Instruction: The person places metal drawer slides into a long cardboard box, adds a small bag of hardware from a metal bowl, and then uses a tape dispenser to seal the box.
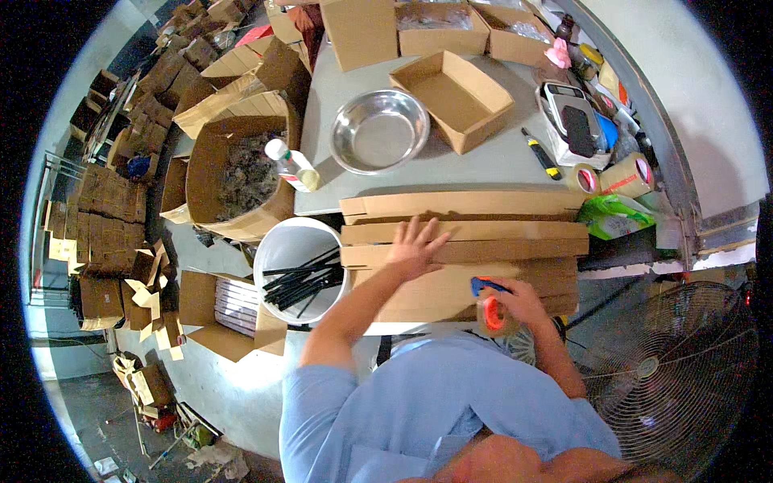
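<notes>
A flattened cardboard box [515, 233] lies along the front of the table, its long flaps running left to right. My left hand [417, 249] rests on it with fingers spread, pressing near the flap seams. In my right hand [523, 304] is a tape dispenser [489, 288] with a blue head and an orange-red hub, held low over the box's near right part. The fingers wrap round it; part of the dispenser is hidden by the hand.
A white bucket [278, 241] with black rods stands left of the box. Beyond it are a bottle [296, 171], a steel bowl [380, 133], an open cardboard tray [455, 97], a utility knife [541, 153] and tape rolls [628, 175]. A large fan [668, 370] stands at right.
</notes>
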Motion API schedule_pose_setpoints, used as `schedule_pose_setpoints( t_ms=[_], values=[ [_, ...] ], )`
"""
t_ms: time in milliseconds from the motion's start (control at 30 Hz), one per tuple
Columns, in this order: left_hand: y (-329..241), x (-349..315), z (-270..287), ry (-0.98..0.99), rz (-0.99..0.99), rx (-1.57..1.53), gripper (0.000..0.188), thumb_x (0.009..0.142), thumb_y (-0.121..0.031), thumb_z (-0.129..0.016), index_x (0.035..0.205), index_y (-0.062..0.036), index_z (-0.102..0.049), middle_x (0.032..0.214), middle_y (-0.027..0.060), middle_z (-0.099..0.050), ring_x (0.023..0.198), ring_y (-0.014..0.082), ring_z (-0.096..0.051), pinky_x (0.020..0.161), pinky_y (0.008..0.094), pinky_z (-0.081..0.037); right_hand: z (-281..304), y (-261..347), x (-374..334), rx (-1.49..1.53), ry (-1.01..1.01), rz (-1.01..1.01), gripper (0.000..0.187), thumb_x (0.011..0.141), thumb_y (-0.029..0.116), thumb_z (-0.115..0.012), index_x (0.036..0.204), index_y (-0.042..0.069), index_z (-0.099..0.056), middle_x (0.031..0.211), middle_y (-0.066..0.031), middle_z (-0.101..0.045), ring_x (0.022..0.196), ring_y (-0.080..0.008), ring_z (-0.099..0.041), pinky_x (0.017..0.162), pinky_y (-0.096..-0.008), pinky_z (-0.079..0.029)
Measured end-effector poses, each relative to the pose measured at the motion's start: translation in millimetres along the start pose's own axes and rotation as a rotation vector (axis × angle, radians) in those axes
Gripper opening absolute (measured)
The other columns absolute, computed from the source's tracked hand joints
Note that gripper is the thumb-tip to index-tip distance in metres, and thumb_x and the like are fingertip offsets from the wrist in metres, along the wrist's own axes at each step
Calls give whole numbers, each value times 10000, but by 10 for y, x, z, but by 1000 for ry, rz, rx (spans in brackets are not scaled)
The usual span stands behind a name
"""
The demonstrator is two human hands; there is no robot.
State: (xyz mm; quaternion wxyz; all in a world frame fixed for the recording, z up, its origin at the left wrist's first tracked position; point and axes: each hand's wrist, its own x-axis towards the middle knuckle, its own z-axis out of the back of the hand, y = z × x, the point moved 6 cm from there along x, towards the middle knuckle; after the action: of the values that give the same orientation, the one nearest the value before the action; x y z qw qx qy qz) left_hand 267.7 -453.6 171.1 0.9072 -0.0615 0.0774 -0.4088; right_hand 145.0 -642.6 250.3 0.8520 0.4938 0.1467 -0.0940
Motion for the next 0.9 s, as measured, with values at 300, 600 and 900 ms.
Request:
schedule_pose_setpoints(
  t_ms=[300,600,900],
  values=[
    [760,-626,-92,-92,-114,25,611,818,-530,-501,1361,-286,-358,1477,-20,-208,1346,401,-132,1025,628,-165,-934,1289,1488,-448,-264,134,331,834,314,-532,1056,86,-620,890,-184,-637,792,-381,-608,704,-408,-489],
    [812,-662,-159,-162,-117,-78,630,798,-518,-528,1349,-250,-385,1463,-7,-238,1329,407,-172,1025,618,-181,-1203,1258,1233,-604,-257,31,298,779,294,-514,978,115,-643,868,-183,-633,818,-384,-594,717,-442,-479],
    [778,-717,-65,-186,-120,-99,561,821,-504,-511,1312,-243,-436,1453,4,-259,1324,393,-178,1018,608,-193,-1460,859,445,-444,-142,36,367,748,309,-561,993,48,-640,863,-200,-639,769,-357,-621,712,-412,-496]
  ],
)
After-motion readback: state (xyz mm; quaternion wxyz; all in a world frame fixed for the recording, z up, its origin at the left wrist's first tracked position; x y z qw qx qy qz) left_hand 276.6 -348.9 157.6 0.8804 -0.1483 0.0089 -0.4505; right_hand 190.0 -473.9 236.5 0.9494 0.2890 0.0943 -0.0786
